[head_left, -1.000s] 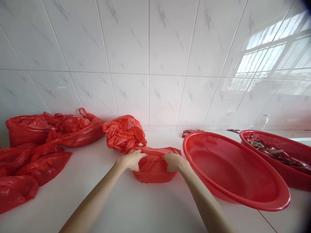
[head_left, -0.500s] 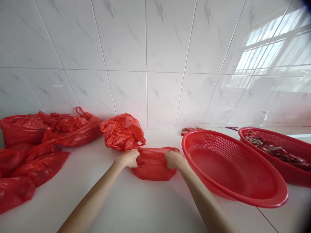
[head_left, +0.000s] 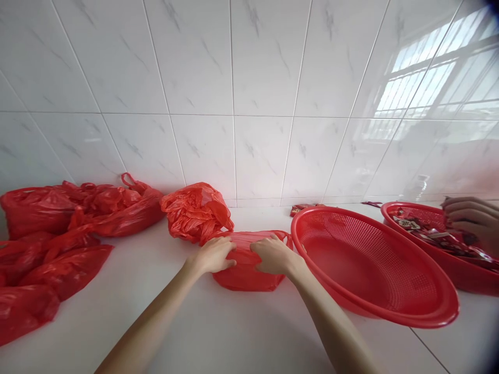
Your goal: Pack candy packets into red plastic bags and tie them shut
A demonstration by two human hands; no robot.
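Note:
A small red plastic bag (head_left: 245, 275) lies on the white counter in front of me. My left hand (head_left: 212, 255) rests on its left end with the fingers curled over the plastic. My right hand (head_left: 273, 255) lies on top of its right part, fingers stretched flat and pressing down. A crumpled red bag (head_left: 195, 212) sits just behind the left hand. An empty red mesh basket (head_left: 374, 311) stands right beside my right hand.
Several filled red bags (head_left: 58, 228) are piled at the left against the tiled wall. A second red basket (head_left: 460, 270) with wrapped packets stands at the far right, and another person's hand (head_left: 473, 221) reaches into it. A small red packet (head_left: 302, 209) lies by the wall.
My hands moved from gripping the bag's two ends to lying on top of it, pressing it flatter. Another person's hand has come into view at the far-right basket.

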